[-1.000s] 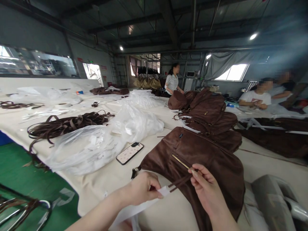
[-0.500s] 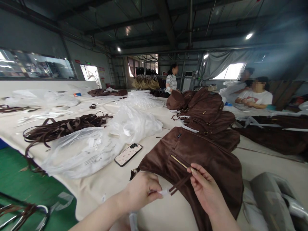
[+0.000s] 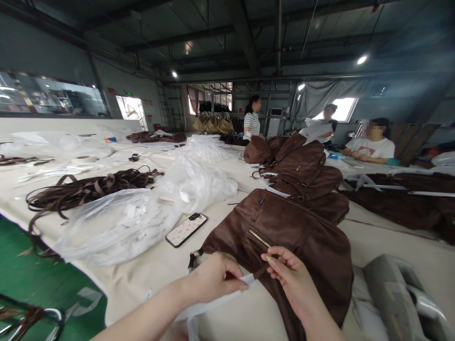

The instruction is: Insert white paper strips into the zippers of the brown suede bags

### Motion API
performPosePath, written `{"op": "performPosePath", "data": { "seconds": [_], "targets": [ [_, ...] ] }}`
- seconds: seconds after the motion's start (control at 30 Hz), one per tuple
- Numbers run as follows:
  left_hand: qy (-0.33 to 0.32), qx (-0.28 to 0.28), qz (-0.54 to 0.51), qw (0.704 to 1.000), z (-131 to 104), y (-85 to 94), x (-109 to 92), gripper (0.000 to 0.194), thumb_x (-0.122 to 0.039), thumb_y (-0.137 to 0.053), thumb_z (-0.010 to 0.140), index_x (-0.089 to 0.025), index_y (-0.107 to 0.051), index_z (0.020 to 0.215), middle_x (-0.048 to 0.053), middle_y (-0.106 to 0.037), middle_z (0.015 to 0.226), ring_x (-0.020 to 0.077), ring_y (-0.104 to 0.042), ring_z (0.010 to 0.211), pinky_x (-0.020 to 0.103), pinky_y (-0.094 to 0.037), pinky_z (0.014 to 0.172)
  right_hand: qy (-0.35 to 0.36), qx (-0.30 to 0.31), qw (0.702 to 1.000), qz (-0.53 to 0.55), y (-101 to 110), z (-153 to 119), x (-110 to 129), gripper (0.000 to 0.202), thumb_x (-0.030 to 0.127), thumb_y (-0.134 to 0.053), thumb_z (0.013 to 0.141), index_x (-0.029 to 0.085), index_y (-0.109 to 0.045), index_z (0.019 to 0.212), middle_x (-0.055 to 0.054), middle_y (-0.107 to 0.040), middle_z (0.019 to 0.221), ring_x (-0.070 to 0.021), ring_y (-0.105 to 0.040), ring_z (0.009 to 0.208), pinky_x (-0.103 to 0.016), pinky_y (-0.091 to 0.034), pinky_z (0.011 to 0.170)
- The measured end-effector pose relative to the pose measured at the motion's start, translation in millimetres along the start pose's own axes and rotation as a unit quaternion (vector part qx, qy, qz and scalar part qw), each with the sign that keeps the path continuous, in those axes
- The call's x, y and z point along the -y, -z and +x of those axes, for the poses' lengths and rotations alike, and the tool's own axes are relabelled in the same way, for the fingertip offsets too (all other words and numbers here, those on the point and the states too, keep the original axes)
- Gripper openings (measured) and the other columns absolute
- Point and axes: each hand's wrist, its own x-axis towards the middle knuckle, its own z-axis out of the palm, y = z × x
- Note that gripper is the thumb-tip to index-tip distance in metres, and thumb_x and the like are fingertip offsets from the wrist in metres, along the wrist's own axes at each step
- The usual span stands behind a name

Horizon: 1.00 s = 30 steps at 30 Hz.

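Observation:
A brown handbag (image 3: 302,241) lies flat before me, its gold zipper (image 3: 259,237) facing up and its strap curving toward me. My left hand (image 3: 220,279) pinches a white translucent strip (image 3: 213,303), which trails down below the wrist. The strip's upper end meets a thin brown strap (image 3: 261,271). Near the zipper, my right hand (image 3: 286,270) holds that strap between thumb and fingers, with the other fingers curled. Both hands are raised over the near side of the bag. Whether the strip is wrapped around the strap I cannot tell.
A phone (image 3: 186,229) lies left of the bag, beside clear plastic bags (image 3: 121,227) and a heap of brown straps (image 3: 92,187). More brown bags (image 3: 305,166) are piled behind. A grey tape dispenser (image 3: 394,289) stands at right. Several people are across the table.
My right hand has moved slightly left and down along the strap, closer to my left hand. More of the white strip now shows below my left hand. The view has shifted slightly.

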Motion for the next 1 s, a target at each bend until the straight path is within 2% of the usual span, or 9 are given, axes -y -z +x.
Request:
{"op": "performPosePath", "data": {
  "seconds": [0.1,0.2,0.3,0.4,0.53,0.67,0.73,0.87,1.0],
  "targets": [
    [0.034,0.0,-0.049,0.998,13,-2.0,3,0.034,-0.047,-0.063,0.077,-0.015,-0.071,0.073,0.0,-0.06,0.064,0.0101,-0.05,0.06,0.02,-0.035,0.057,0.029,-0.008,0.996,-0.085,0,2,-1,0.036,0.042,-0.077,0.066,0.018,-0.066,0.09,-0.002,-0.067,0.072,-0.0115,-0.055,0.061,-0.021,-0.043,0.055],
    [0.095,0.04,-0.113,0.988,20,0.4,-2,0.045,-0.056,-0.06,0.074,-0.013,-0.063,0.063,-0.004,-0.045,0.051,0.0071,-0.038,0.049,0.02,-0.028,0.047,0.066,-0.055,0.985,-0.149,3,7,-5,0.035,0.044,-0.075,0.068,0.018,-0.066,0.089,0.002,-0.061,0.059,-0.0129,-0.056,0.059,-0.023,-0.044,0.056],
    [0.172,0.081,-0.18,0.965,21,4.5,-11,0.055,-0.067,-0.056,0.07,-0.015,-0.048,0.053,-0.007,-0.031,0.045,0.0057,-0.029,0.041,0.02,-0.023,0.039,0.082,-0.076,0.978,-0.176,6,10,-8,0.038,0.047,-0.074,0.067,0.017,-0.066,0.088,0.0,-0.063,0.063,-0.0154,-0.059,0.061,-0.025,-0.046,0.059],
    [0.214,0.065,-0.196,0.955,24,5.5,-18,0.059,-0.074,-0.055,0.064,-0.017,-0.042,0.053,-0.007,-0.031,0.045,0.0062,-0.029,0.039,0.021,-0.024,0.037,0.069,-0.06,0.98,-0.179,4,9,-6,0.041,0.05,-0.074,0.066,0.017,-0.065,0.089,-0.003,-0.066,0.069,-0.0164,-0.06,0.061,-0.026,-0.047,0.059],
    [0.206,0.048,-0.147,0.966,33,0.8,-15,0.059,-0.073,-0.05,0.068,-0.017,-0.044,0.052,-0.006,-0.031,0.044,0.0068,-0.029,0.041,0.022,-0.023,0.039,0.059,0.012,0.979,-0.193,-1,3,0,0.045,0.056,-0.06,0.077,0.017,-0.067,0.097,-0.007,-0.07,0.086,-0.0164,-0.06,0.065,-0.027,-0.048,0.06],
    [0.178,0.025,-0.108,0.978,44,-3.9,-10,0.056,-0.067,-0.051,0.071,-0.014,-0.052,0.054,-0.004,-0.037,0.05,0.0076,-0.032,0.049,0.022,-0.024,0.044,0.06,0.077,0.964,-0.247,-1,-3,3,0.056,0.06,-0.035,0.089,0.017,-0.067,0.107,-0.007,-0.069,0.082,-0.0183,-0.062,0.077,-0.028,-0.048,0.068],
    [0.174,0.022,-0.097,0.98,48,-5.0,-10,0.054,-0.065,-0.052,0.072,-0.014,-0.053,0.054,-0.004,-0.038,0.051,0.008,-0.033,0.05,0.022,-0.025,0.045,0.047,0.065,0.959,-0.272,2,-4,5,0.061,0.061,-0.029,0.09,0.018,-0.062,0.117,-0.006,-0.068,0.078,-0.0177,-0.062,0.072,-0.027,-0.048,0.061],
    [0.188,0.017,-0.093,0.978,55,-6.0,-14,0.053,-0.064,-0.054,0.07,-0.014,-0.052,0.052,-0.004,-0.036,0.048,0.0077,-0.031,0.049,0.022,-0.025,0.046,0.023,-0.033,0.956,-0.292,9,-3,9,0.067,0.065,-0.025,0.087,0.019,-0.049,0.129,-0.005,-0.069,0.075,-0.0151,-0.057,0.049,-0.024,-0.037,0.04],
    [0.199,0.028,-0.095,0.975,63,-5.9,-10,0.05,-0.061,-0.057,0.068,-0.014,-0.055,0.053,-0.003,-0.039,0.048,0.0085,-0.033,0.049,0.023,-0.026,0.046,0.06,-0.014,0.933,-0.354,9,-2,12,0.06,0.061,-0.028,0.088,0.019,-0.064,0.112,-0.005,-0.068,0.074,-0.0156,-0.058,0.053,-0.027,-0.043,0.051]
  ]
}}
